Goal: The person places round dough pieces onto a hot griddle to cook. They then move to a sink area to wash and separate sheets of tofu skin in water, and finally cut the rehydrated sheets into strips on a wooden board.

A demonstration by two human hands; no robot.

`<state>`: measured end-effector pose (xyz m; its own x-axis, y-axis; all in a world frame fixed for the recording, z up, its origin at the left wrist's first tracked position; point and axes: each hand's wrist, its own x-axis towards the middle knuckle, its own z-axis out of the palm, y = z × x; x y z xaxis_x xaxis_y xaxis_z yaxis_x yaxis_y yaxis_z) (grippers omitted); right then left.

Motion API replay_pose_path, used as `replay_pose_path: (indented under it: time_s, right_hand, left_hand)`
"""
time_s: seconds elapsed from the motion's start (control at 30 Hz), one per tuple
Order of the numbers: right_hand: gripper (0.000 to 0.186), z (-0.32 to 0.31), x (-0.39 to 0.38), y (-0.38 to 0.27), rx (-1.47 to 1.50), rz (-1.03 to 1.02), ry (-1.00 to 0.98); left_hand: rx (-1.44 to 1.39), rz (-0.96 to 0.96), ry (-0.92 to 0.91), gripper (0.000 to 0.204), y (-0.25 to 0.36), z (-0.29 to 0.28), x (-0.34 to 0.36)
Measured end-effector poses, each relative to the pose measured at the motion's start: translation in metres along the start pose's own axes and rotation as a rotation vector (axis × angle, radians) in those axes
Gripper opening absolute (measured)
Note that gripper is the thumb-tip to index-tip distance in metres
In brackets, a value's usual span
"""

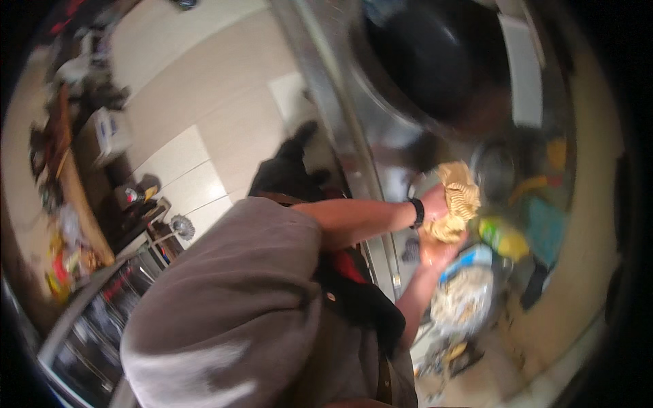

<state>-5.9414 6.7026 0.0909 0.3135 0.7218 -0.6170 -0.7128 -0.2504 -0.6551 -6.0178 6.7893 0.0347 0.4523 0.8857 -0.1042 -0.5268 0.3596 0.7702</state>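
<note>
Over the steel sink, both hands squeeze a crumpled yellow cloth between them, left hand fingers closed on its upper part, right hand cupped beneath, cloth's long axis running hand to hand.

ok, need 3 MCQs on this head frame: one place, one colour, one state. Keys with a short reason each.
1. Where are the hands working?
A. over the sink
B. over the tiled floor
C. inside a drawer

2. What colour is the cloth?
A. blue
B. tan-yellow
C. red

3. How is the cloth held?
A. spread flat
B. hanging from one hand
C. bunched between both hands

Keys:
1 A: the left hand and right hand sit above the steel sink, beside a black pan.
2 B: the cloth reads tan-yellow.
3 C: it is crumpled, one hand gripping above, the other below.
</note>
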Motion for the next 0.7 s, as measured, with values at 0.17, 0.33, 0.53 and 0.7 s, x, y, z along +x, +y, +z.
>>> replay_pose_path:
  time_s: [0.17,0.33,0.53,0.7]
  right_hand:
    - [0.098,0.0,-0.012,0.009,-0.404,0.164,-0.015]
    - [0.055,-0.216,0.062,-0.023,-1.058,0.151,-0.02]
    - [0.033,0.026,0.024,0.039,-1.609,-0.048,-0.437]
    - [0.024,0.253,-0.004,0.234,-1.487,0.172,-0.605]
  left_hand:
    - [-0.759,-0.221,0.137,0.03,0.127,-0.07,-0.034]
    - [-0.856,0.047,0.09,0.035,0.188,-0.158,-0.112]
    - [-0.886,0.456,0.132,0.041,0.297,-0.326,-0.31]
    - [-0.861,0.74,0.39,0.04,0.336,-0.473,-0.53]
